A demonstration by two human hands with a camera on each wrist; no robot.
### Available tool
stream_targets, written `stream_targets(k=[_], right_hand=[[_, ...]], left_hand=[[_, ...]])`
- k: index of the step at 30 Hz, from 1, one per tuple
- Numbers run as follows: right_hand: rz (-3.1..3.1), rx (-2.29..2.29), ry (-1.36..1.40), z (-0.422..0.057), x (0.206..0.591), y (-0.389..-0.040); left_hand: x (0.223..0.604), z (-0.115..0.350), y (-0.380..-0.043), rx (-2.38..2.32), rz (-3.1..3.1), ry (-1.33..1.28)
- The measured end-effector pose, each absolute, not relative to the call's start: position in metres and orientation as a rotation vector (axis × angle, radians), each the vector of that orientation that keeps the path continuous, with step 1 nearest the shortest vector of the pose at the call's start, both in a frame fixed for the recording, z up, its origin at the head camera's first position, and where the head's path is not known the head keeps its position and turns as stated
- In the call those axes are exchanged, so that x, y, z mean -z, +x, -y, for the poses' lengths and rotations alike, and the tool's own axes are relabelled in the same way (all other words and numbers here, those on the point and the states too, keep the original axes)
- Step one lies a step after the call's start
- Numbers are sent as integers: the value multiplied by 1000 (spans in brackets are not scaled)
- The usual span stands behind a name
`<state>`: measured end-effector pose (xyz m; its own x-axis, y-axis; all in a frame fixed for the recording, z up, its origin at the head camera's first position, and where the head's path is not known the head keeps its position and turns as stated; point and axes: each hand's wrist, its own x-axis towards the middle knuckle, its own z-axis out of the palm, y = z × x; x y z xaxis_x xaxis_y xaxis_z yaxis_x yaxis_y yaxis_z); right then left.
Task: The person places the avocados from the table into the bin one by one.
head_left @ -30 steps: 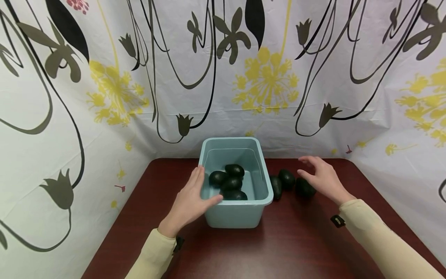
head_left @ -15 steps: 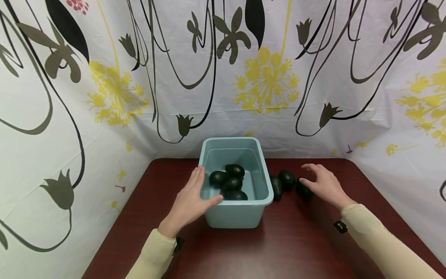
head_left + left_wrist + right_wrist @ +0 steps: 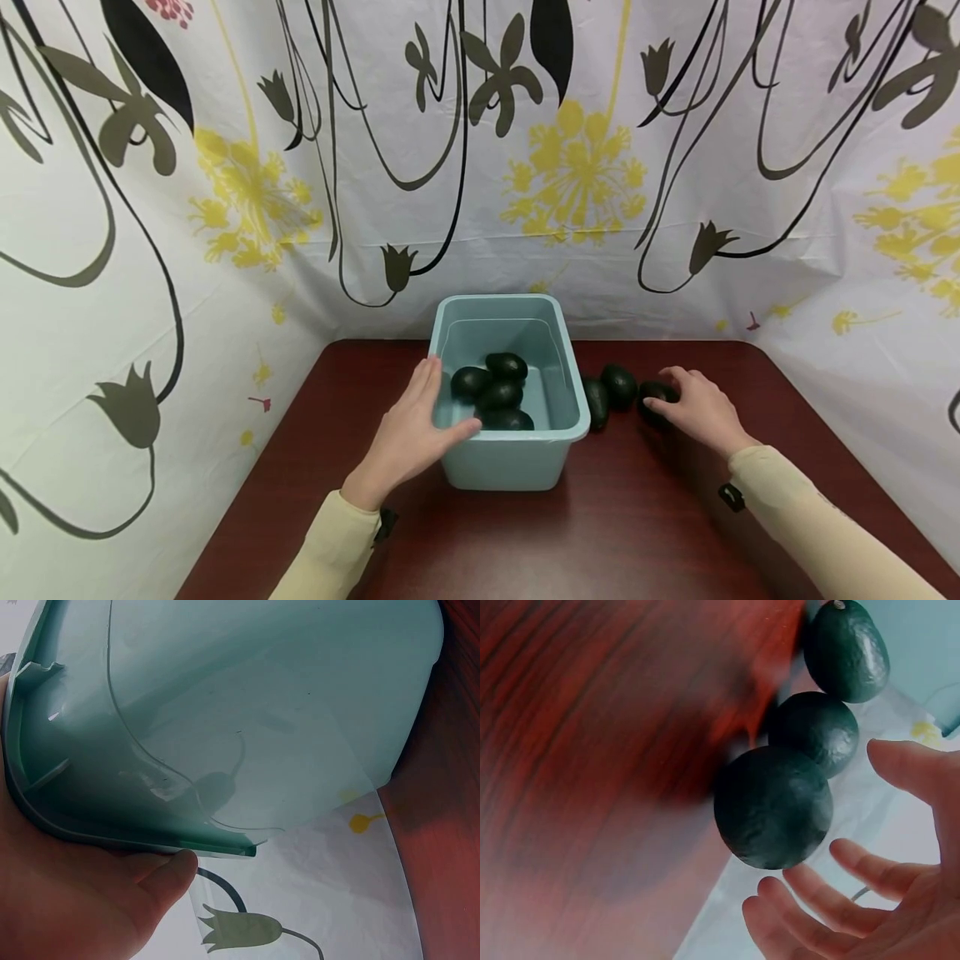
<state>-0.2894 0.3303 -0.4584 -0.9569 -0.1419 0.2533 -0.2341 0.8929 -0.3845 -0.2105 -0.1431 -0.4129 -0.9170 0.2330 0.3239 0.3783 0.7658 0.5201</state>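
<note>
A pale blue plastic bin (image 3: pixel 506 464) stands on the table, with several dark green avocados (image 3: pixel 501 395) lying inside. My left hand (image 3: pixel 408 435) rests at the bin's near left corner, fingers along the left rim and thumb over the front rim. In the left wrist view that hand lies against the bin's rim (image 3: pixel 135 846). Right of the bin, my right hand (image 3: pixel 701 410) is spread about the rightmost avocado (image 3: pixel 650 392). The right wrist view has its fingertips right at that avocado (image 3: pixel 772 808), the thumb apart from it.
Two more avocados, one (image 3: pixel 618 387) in the middle and one (image 3: pixel 596 405) beside the bin's right wall, lie in a row with the rightmost. Behind the dark red wooden table (image 3: pixel 600 533) hangs a white patterned cloth (image 3: pixel 480 225).
My right hand has come down and slightly right, from above the rightmost avocado to close about it. The left hand and the bin keep their places.
</note>
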Motion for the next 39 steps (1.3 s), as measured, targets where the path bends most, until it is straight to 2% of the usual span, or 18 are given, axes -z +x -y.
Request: stream_targets(k=[27,39], right_hand=[[2934,-630,80,-331,476,-300],[2903,-676,144,-332,484,-300]], left_hand=[[412,143,-210,869,2716,-482],[412,143,-209,867,2726,-473]])
